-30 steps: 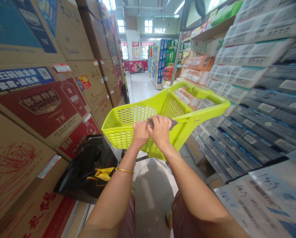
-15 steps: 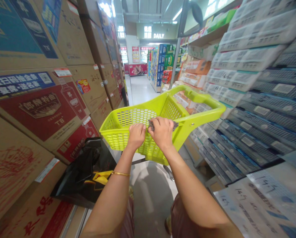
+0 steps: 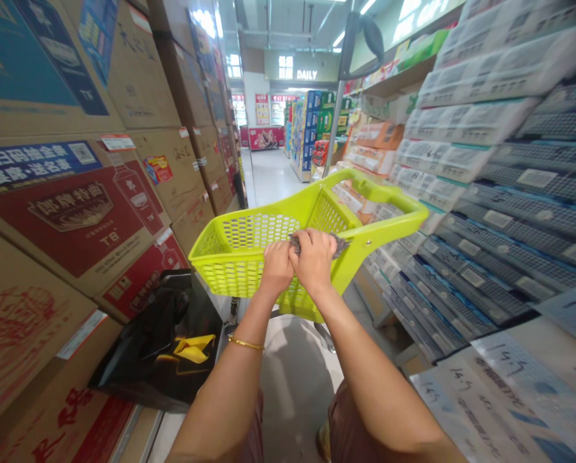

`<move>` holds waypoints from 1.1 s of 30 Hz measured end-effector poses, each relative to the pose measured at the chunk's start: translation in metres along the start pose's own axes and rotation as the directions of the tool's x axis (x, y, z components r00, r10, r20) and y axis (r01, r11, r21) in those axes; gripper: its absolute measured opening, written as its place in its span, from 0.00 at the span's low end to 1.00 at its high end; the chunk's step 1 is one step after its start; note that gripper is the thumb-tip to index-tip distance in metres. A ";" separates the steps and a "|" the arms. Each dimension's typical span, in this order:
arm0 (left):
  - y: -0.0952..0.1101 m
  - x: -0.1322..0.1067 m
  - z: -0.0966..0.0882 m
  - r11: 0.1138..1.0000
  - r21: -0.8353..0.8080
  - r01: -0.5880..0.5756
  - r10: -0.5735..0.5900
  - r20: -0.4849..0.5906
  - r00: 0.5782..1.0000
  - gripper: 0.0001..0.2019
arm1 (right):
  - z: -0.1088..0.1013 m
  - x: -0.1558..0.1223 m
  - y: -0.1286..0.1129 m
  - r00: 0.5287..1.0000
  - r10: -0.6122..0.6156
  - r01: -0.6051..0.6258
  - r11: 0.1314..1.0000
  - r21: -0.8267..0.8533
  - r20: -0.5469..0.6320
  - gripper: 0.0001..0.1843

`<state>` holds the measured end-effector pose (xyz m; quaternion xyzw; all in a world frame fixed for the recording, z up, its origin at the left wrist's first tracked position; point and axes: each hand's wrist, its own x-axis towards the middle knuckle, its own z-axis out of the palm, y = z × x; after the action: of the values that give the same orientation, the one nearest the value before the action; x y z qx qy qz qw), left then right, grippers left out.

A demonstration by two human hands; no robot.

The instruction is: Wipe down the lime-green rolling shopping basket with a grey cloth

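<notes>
A lime-green shopping cart (image 3: 227, 273) with a perforated basket stands across the aisle before me, its handle toward the right. My left hand (image 3: 277, 267) is closed over the near rim of the basket. Right beside it, my right hand (image 3: 313, 258) presses a dark grey cloth (image 3: 341, 247) onto the same rim. The cloth sticks out on both sides of my right fingers, and the rest of it is hidden under them. The two hands touch or nearly touch.
Stacked cardboard cartons (image 3: 76, 212) line the left side. A black bag (image 3: 138, 373) with a yellow piece (image 3: 195, 349) sits below them. Wrapped packs (image 3: 481, 238) fill the right side. A pole with a dark frame (image 3: 360, 48) rises behind the cart. Pale floor (image 3: 271, 168) runs down the aisle.
My left hand has slid right along the rim, up against my right hand. The cart and shelves sit slightly further left in view. The cloth stays under my right hand.
</notes>
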<state>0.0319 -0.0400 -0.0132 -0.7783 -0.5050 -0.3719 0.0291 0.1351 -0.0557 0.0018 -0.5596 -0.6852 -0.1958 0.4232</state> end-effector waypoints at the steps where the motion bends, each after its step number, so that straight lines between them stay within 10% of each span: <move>1: 0.000 0.001 0.002 1.000 -0.009 0.012 -0.012 -0.002 1.000 0.09 | 0.000 0.000 0.000 1.000 -0.005 0.005 1.000 0.005 0.007 0.11; 13: 0.005 0.002 0.004 0.998 0.058 -0.003 0.005 -0.031 0.999 0.17 | -0.018 0.007 0.039 0.995 -0.007 -0.003 0.994 -0.106 -0.097 0.13; 25: -0.003 0.002 0.008 1.000 0.028 0.006 -0.004 -0.063 0.998 0.11 | 0.001 -0.002 0.004 0.999 -0.045 0.045 0.999 0.007 -0.003 0.12; 33: -0.005 0.001 0.006 0.998 0.043 -0.046 0.050 -0.087 0.995 0.17 | -0.012 0.006 0.030 0.995 -0.047 0.042 0.997 -0.062 -0.083 0.12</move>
<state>0.0318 -0.0342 -0.0181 -0.7723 -0.4918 -0.3948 0.0762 0.1670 -0.0524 0.0075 -0.5479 -0.6728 -0.2491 0.4301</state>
